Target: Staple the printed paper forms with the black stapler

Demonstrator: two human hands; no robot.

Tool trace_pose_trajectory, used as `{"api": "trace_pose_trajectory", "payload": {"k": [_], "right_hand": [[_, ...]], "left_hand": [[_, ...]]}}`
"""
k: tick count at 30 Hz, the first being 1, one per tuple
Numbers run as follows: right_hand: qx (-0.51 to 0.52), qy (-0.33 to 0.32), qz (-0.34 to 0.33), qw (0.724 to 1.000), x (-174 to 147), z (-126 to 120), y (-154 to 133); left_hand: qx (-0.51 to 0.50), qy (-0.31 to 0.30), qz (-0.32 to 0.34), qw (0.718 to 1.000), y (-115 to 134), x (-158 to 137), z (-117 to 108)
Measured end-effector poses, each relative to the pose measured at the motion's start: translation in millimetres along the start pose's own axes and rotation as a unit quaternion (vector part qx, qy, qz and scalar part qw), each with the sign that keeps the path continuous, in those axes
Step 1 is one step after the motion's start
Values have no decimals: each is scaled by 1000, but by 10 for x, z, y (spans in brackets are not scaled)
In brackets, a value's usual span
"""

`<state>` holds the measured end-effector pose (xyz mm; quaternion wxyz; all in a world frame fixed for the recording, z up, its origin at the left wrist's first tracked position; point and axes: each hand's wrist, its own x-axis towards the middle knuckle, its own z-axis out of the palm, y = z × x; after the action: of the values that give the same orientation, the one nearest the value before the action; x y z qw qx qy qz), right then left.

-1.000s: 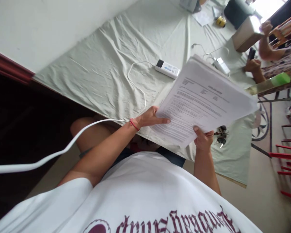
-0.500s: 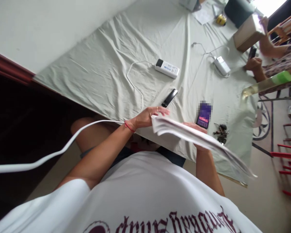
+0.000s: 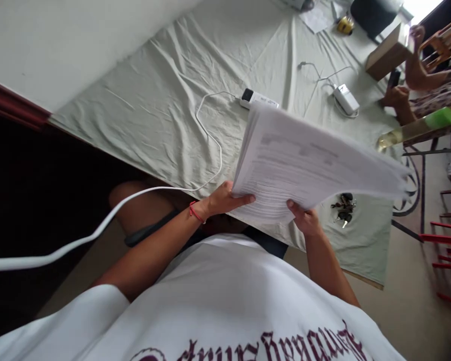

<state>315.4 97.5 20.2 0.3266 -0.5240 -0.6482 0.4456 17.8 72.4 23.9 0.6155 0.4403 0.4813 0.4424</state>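
Note:
A stack of printed paper sheets (image 3: 300, 160) is raised over the near edge of the table, its far right corner blurred and curling. My left hand (image 3: 229, 198) is closed on the stack's near left corner, thumb on top and fingers underneath. On the near edge, my right hand (image 3: 304, 215) pinches the sheets the same way. The paper partly covers a white power strip (image 3: 248, 98). A bunch of keys (image 3: 345, 208) lies on the cloth just right of my right hand.
A pale green cloth (image 3: 165, 105) covers the table. A white cable (image 3: 108, 220) crosses my left forearm's side. At right are a white adapter (image 3: 346, 99), a green-capped bottle (image 3: 417, 128) and a cardboard box (image 3: 389, 52) near another person's arm (image 3: 421, 75). A yellow object (image 3: 345, 25) lies farther back.
The paper stack has swung from edge-on to printed face up, rising toward the table's middle. My left hand has closed on its corner. The two phones on the table are now hidden behind the sheets.

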Motion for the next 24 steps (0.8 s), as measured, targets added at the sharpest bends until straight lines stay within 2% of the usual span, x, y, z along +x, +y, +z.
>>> {"api": "trace_pose_trajectory", "payload": {"k": [3, 6, 10, 14, 20, 24], "right_hand": [[136, -30, 145, 980, -114, 20, 76], [187, -41, 211, 959, -200, 54, 62], [170, -40, 191, 966, -235, 69, -44], [127, -108, 147, 975, -233, 54, -110], [95, -133, 100, 982, -214, 49, -138], [85, -134, 97, 983, -205, 33, -174]], "left_hand": [[-36, 1, -60, 998, -113, -152, 89], [-64, -2, -94, 993, -163, -234, 142], [-115, -15, -69, 991, -142, -222, 109], [-184, 5, -26, 983, -123, -158, 84], [-272, 40, -77, 958, -157, -101, 95], [-263, 36, -91, 960, -165, -82, 78]]}}
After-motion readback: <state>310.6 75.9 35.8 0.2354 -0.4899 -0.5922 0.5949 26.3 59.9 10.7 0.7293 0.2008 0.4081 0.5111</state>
